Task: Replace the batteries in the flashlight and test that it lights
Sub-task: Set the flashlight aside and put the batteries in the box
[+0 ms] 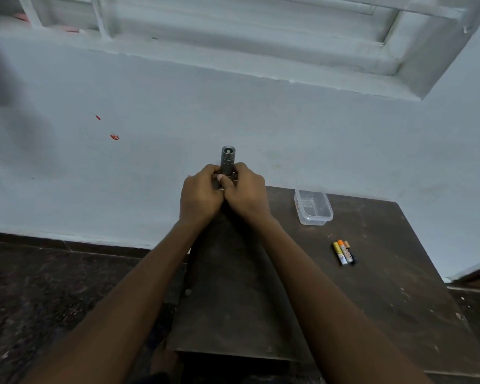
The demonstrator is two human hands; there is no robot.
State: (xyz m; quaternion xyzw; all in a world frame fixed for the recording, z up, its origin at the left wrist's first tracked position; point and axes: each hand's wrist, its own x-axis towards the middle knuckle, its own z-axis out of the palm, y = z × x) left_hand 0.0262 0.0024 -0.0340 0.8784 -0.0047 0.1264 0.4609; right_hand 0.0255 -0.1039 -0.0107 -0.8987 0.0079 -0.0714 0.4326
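Observation:
A small grey metal flashlight is held upright above the far edge of the table, its round end facing up and away from me. My left hand and my right hand are both wrapped around its lower body, thumbs pressed together on it. The lower part of the flashlight is hidden inside my fingers. I see no beam from it. Three small batteries, one yellow, one orange and one black, lie side by side on the table to the right.
A dark brown wooden table stands against a pale blue wall. A clear plastic box sits at the table's far right. The dark speckled floor lies to the left. A window frame runs along the top.

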